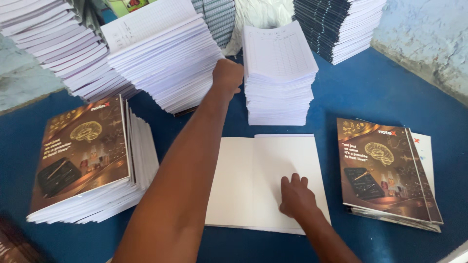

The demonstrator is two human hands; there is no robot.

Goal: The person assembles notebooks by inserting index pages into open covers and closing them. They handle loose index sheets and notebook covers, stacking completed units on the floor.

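Blue table [370, 92] carried everything. Centre: white blank cover sheet [265, 180], lying flat. Behind it, 2 tall stacks of ruled pages [279, 73] & [163, 58]; more stacks at back L [53, 44] & back R [341, 27]. Front L: thick pile w/ brown printed cover [83, 156]. R side: thin pile of brown covers [385, 170].

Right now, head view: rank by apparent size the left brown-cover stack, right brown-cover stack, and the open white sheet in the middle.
1. Left brown-cover stack, thickest and widest.
2. Open white sheet under the right hand.
3. Right brown-cover stack, thin.
1 and 2 look close.
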